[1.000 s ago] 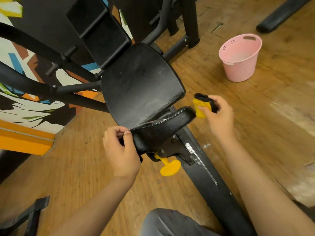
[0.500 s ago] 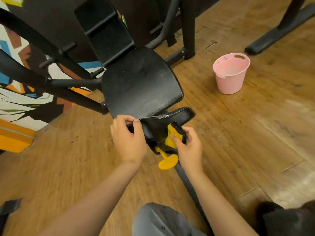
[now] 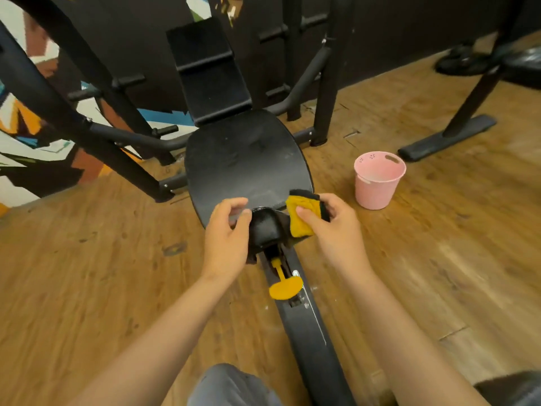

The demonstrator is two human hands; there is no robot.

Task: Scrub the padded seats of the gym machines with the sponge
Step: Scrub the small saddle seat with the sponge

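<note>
Right hand [image 3: 336, 230] is gripping the sponge [image 3: 303, 219] at the seat [image 3: 246, 159] front. Left hand [image 3: 228, 232] is pinching the seat's front lip.

The left grip [image 3: 231, 232] covers the near left edge of the seat [image 3: 246, 159]. The right grip [image 3: 330, 227] hides part of the sponge [image 3: 301, 218] and the seat edge beneath it. The frame bars [image 3: 58, 112] run off the left and top edges. The mural [image 3: 23, 136] is blurred. What the pink bucket [image 3: 377, 186] holds cannot be told.

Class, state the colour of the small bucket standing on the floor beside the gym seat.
Pink; the bucket shows best in the head view.
</note>
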